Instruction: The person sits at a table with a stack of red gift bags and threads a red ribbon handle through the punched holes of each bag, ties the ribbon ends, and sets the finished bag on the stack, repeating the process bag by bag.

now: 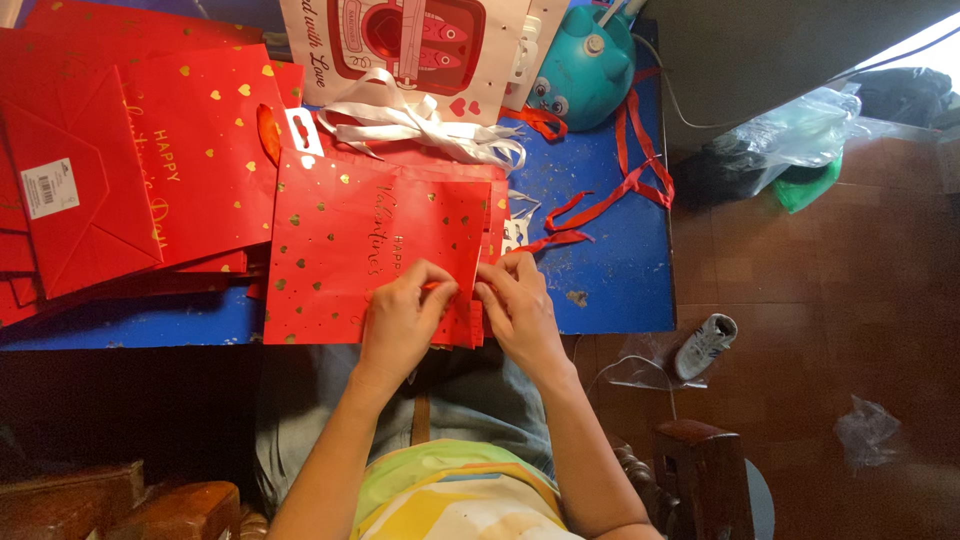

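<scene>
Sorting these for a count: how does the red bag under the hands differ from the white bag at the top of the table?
The red bag is red with small gold hearts and gold script; the white bag is white with a large red picture. The red bag lies near the table's front edge, pinched by the left hand and right hand; the white bag lies untouched at the back, partly cut off by the frame. Both are flat paper gift bags.

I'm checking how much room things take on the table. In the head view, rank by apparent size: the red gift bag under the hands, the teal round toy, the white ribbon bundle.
1. Red gift bag, clearly largest.
2. White ribbon bundle and teal toy look alike; the toy is cut off, so unranked.
</scene>
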A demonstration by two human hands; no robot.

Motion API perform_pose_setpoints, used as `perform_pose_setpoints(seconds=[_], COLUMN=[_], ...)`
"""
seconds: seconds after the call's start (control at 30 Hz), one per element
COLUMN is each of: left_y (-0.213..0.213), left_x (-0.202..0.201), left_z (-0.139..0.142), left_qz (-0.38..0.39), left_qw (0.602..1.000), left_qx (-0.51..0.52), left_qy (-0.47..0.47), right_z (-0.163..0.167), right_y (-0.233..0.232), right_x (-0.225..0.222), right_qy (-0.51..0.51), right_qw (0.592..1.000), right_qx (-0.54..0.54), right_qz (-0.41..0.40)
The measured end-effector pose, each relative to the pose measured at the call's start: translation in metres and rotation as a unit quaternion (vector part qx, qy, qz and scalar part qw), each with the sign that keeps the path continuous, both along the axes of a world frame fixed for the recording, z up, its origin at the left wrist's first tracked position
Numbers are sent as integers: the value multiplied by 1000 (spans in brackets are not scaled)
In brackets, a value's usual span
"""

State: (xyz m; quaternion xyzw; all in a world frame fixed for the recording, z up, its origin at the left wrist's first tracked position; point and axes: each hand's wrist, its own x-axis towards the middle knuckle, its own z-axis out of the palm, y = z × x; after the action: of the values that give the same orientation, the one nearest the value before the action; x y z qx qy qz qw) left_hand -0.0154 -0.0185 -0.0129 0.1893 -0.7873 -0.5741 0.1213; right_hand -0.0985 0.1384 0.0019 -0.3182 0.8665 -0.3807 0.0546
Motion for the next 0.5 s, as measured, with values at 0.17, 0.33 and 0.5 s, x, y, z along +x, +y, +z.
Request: perform_pose_setpoints(seconds=[0.17, 0.33, 0.5], left_y=[-1, -2, -3], left_x=[-3, 0, -1], left_z=[0, 6, 10], left_qz=[36, 18, -8], left_qw=[992, 998, 999], left_qx=[123, 56, 34], left_qy=[-8, 13, 4], right_z=[4, 0, -10], right_y=[-1, 3, 5], right_x=[-4, -5, -6], right_qy=[-14, -41, -40], right_qw=[1000, 999, 998], right_qx=[13, -7, -49], right_qz=[16, 20, 14])
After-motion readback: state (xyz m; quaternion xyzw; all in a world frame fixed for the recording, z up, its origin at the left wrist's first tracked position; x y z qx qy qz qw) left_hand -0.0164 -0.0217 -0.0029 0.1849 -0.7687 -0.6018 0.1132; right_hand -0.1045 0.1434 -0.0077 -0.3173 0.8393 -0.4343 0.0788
